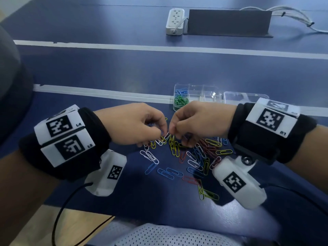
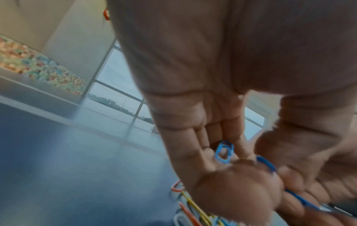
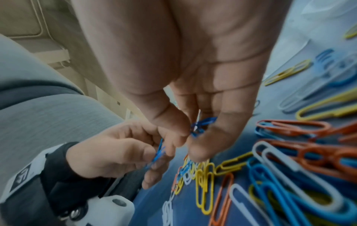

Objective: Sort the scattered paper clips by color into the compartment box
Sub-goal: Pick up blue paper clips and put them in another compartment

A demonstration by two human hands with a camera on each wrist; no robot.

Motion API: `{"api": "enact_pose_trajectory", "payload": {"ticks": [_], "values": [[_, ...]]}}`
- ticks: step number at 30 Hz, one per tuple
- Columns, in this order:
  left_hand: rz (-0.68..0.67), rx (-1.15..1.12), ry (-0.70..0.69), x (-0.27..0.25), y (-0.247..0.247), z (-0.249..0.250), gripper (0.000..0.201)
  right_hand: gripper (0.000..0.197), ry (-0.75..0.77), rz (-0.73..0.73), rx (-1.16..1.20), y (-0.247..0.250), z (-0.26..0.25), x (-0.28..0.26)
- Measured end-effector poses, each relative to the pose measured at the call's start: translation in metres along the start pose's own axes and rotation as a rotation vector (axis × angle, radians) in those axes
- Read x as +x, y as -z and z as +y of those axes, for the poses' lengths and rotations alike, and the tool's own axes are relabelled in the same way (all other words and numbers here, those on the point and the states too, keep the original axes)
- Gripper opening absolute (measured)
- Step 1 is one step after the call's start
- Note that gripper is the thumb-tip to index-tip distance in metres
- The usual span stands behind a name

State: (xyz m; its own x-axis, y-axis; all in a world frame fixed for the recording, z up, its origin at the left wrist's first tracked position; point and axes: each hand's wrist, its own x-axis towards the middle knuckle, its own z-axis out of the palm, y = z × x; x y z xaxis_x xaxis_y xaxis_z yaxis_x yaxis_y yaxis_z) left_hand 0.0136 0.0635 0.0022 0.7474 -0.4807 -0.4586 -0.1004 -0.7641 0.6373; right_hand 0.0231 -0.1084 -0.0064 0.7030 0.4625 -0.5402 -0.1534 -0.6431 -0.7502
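Observation:
Both hands meet fingertip to fingertip just above the pile of mixed paper clips on the blue table. My left hand pinches blue paper clips between thumb and curled fingers. My right hand pinches other tangled blue clips, and the left hand sits close beside it with a blue clip. Whether the two bunches are linked I cannot tell. The clear compartment box stands just behind the hands, with blue clips in one left cell and green clips in the cell in front of it.
The box's clear lid lies to its right. A white power strip, a dark upright stand and white cables sit at the far side. The table's near edge runs bottom left, above a wooden floor.

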Motion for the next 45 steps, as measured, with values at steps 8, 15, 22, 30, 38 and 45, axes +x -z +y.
{"api": "enact_pose_trajectory", "payload": {"ticks": [8, 15, 22, 30, 38, 45], "values": [[-0.026, 0.324, 0.013, -0.018, -0.005, -0.004, 0.014, 0.019, 0.328, 0.030, -0.918, -0.037, -0.020, -0.030], [-0.086, 0.733, 0.148, -0.024, -0.024, 0.007, 0.035, 0.029, 0.314, -0.046, -1.034, -0.053, -0.018, -0.029], [-0.038, 0.851, 0.140, -0.027, -0.028, 0.017, 0.018, 0.016, 0.325, -0.020, -0.908, -0.041, -0.018, -0.027], [0.018, 0.870, 0.136, -0.028, -0.033, 0.009, 0.016, 0.012, 0.155, 0.091, -0.489, 0.009, -0.021, -0.012], [0.056, 0.858, 0.125, -0.030, -0.031, 0.002, 0.021, 0.013, 0.042, 0.360, -0.355, 0.075, -0.036, 0.028], [0.038, 0.878, 0.137, -0.028, -0.034, 0.004, 0.016, 0.036, -0.045, 0.422, -0.995, 0.063, -0.052, 0.039]]}}
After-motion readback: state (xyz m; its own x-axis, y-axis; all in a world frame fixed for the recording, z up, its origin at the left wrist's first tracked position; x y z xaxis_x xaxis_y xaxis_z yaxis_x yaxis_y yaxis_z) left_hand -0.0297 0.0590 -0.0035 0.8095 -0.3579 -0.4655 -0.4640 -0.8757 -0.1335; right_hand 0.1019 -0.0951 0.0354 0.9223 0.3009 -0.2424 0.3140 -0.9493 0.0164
